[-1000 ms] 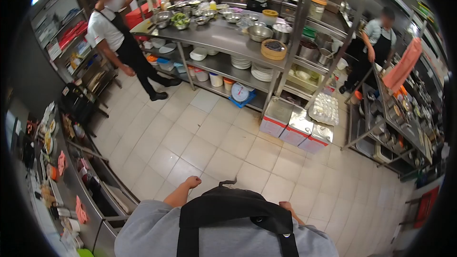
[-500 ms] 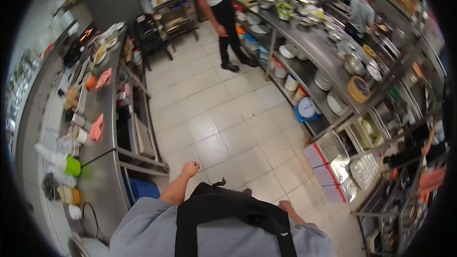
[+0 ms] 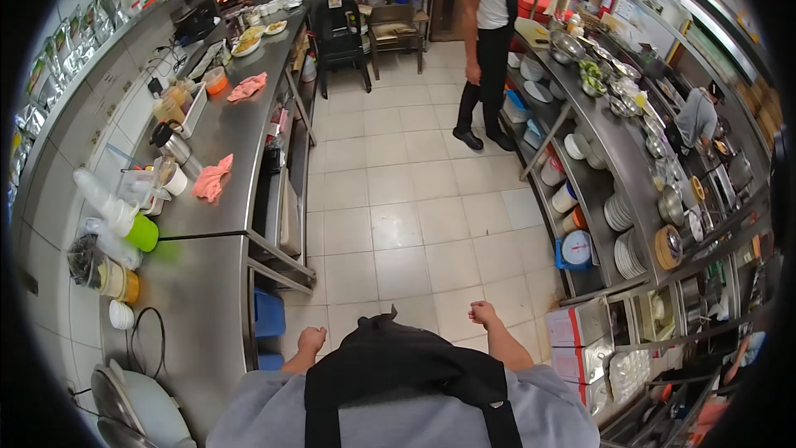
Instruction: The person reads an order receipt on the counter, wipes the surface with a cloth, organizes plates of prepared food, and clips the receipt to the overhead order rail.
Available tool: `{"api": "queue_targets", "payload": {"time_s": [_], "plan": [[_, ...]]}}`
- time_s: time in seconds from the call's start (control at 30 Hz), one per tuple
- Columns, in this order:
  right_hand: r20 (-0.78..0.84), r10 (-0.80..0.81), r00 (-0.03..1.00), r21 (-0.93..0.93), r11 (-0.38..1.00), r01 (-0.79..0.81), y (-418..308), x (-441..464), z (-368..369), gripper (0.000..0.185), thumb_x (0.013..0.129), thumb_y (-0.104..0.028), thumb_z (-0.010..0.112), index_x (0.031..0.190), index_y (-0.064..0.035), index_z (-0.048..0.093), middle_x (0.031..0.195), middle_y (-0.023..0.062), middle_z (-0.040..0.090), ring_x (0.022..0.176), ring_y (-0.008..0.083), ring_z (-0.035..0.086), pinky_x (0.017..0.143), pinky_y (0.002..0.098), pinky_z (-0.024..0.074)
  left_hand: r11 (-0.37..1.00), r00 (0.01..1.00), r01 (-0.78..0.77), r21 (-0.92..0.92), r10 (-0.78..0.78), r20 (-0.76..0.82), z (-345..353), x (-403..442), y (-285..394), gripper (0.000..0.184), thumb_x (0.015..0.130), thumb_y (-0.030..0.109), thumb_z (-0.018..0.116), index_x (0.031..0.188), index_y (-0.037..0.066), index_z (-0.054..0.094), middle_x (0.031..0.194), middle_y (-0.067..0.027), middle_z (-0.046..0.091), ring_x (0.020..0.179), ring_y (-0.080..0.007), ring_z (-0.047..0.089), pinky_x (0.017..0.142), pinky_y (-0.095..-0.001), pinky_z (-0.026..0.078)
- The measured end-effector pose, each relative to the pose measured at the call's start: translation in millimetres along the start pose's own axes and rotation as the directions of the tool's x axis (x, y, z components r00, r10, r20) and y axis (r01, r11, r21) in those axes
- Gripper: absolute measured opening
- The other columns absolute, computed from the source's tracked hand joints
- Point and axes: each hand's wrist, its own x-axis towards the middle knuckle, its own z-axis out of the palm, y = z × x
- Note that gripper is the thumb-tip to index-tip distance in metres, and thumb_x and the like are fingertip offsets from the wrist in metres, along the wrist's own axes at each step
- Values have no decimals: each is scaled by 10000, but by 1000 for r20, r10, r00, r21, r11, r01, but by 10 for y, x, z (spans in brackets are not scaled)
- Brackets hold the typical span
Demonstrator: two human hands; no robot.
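My left hand (image 3: 311, 340) hangs low in front of me, fingers curled in, with nothing visible in it. It is nearest to the front leg of the left steel counter (image 3: 220, 257) and a blue bin (image 3: 269, 313) beneath that. Out ahead over the tiled floor (image 3: 398, 271) is my right hand (image 3: 482, 313), loosely closed and apart from everything. A black apron (image 3: 398, 365) covers my chest.
A co-worker (image 3: 489, 33) in a white shirt stands ahead beside the right steel counter (image 3: 572, 91), one arm stretched toward a shelf. Another person (image 3: 699, 116) works behind that counter. Red-edged boxes (image 3: 576, 348) stand on my right; a black chair (image 3: 340, 41) is at the back.
My view has turned left, so the room sits farther right. My right hand has swung forward and my left hand has dropped back. The co-worker's reaching arm now shows.
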Motion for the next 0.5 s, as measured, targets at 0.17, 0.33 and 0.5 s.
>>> {"api": "queue_targets", "payload": {"time_s": [0.17,0.33,0.5], "plan": [[128,52,990,-141,989,-34,-217,148,727,260,872,-129,523,1118,-67,580,814,82,656,669,165,647,566,303,534,972,956,-236,22,236,-172,-371,365,86,407,802,421,525,891,54,676,863,-190,661,852,-371,629,749,-460,488],[176,176,969,-260,957,-126,-206,340,1087,227,880,-182,536,1080,-90,593,830,94,666,672,182,652,566,329,535,834,853,-495,-242,414,-318,-817,620,366,327,826,356,588,928,50,640,784,-181,641,758,-336,628,662,-411,475],[192,152,970,-293,952,-91,-551,368,1265,197,846,-104,517,1014,-47,600,757,129,649,601,206,642,482,334,513,652,776,-625,-429,457,-435,-1188,482,802,233,853,250,631,912,25,632,708,-126,625,630,-205,602,605,-328,469]]}}
